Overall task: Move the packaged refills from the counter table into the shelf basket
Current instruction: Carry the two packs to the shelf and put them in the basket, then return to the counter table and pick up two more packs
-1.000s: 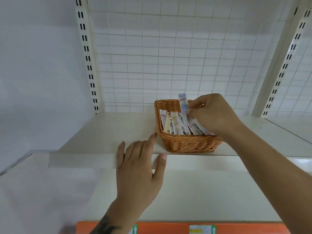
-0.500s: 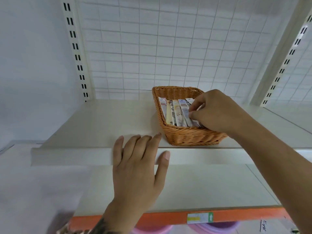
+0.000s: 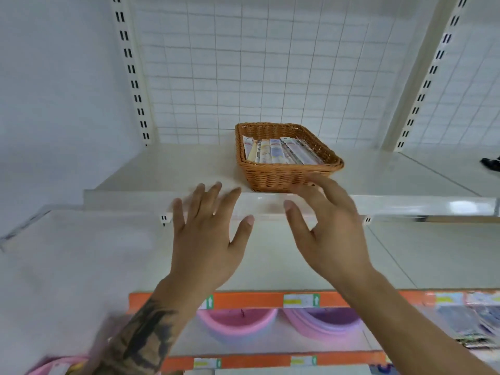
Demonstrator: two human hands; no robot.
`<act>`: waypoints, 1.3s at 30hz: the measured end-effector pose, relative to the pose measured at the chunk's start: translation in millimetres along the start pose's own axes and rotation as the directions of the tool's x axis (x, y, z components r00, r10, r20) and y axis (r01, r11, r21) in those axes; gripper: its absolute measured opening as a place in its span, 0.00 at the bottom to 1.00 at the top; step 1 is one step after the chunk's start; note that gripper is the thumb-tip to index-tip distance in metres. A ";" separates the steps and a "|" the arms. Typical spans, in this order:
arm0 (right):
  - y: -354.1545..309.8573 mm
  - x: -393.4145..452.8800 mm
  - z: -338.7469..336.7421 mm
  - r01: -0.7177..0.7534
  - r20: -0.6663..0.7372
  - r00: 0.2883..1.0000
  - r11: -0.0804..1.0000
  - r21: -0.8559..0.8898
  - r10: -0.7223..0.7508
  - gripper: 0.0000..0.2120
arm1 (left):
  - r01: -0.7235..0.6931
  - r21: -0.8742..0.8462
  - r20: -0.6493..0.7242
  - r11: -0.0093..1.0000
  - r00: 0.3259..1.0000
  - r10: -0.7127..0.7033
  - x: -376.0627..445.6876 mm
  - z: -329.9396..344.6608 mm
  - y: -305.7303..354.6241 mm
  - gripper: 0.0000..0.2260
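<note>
Our packaged refills [image 3: 280, 150], a row of long narrow printed sachets, lie inside the brown woven wicker basket [image 3: 286, 173] on the white upper shelf [image 3: 167, 169], just above the centre of the frame. They lie side by side, leaning toward the basket's left wall, and their long axis runs from the near rim away toward the white wire-grid back panel [image 3: 257, 63]. They fill the left and middle of the basket; the right part shows bare weave.

From our fingers the refills lie up and away. Our right hand [image 3: 328, 231], right of centre, is the nearer one: its fingertips overlap the basket's near wall in the picture, though we cannot tell whether they touch it. Our left hand [image 3: 209, 234] is left of centre, with its fingertips at the shelf's front lip, clear of the basket.

Both hands are empty. The left is palm-down with fingers straight and fanned apart, thumb out to the right. The right is turned partly on edge, fingers loosely extended and slightly parted, thumb pointing up and left.

We judge this refill delivered; no counter table shows here, so any further pick lies outside the frame. Pink plastic basins [image 3: 235, 324] sit on the lower shelf behind an orange price rail [image 3: 243, 301].
</note>
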State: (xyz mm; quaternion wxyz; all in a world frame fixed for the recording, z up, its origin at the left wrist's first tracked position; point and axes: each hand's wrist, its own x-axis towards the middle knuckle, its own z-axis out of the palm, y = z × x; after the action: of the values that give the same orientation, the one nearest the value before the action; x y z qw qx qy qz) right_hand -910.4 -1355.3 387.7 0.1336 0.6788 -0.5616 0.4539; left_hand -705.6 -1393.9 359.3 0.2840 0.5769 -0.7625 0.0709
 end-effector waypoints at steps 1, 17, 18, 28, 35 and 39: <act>1.6 -14.3 -1.3 -0.004 0.055 0.998 1.000 -0.017 0.005 0.15 | 0.031 -0.004 0.029 1.000 0.999 -0.031 -9.9 -6.5 4.8 0.29; -84.8 -189.2 -16.8 0.133 0.492 0.849 0.979 0.152 -0.192 0.26 | 0.339 0.442 0.256 0.830 0.839 -0.480 -282.0 -112.1 25.3 0.33; -97.4 -195.2 -19.3 0.140 0.502 0.839 0.974 0.175 -0.211 0.26 | 0.359 0.451 0.239 0.817 0.833 -0.498 -294.7 -122.3 23.1 0.32; -217.8 -259.9 -56.2 0.265 0.513 0.772 0.923 0.277 -0.376 0.27 | 0.465 0.465 0.137 0.753 0.803 -0.580 -405.4 -205.4 -6.6 0.35; -340.3 -336.9 -86.5 0.263 0.542 0.737 0.910 0.321 -0.405 0.29 | 0.519 0.434 0.102 0.736 0.783 -0.613 -522.6 -270.8 -64.7 0.34; -421.2 -389.6 -96.6 0.282 0.576 0.680 0.888 0.364 -0.452 0.28 | 0.588 0.405 0.096 0.700 0.734 -0.672 -605.6 -314.6 -98.9 0.37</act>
State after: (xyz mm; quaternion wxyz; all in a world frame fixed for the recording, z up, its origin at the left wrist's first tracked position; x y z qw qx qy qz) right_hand -566.5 -898.2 281.0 -0.0645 0.9031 -0.3628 0.2206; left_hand -399.4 -780.3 286.4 0.0913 0.8487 -0.5198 0.0329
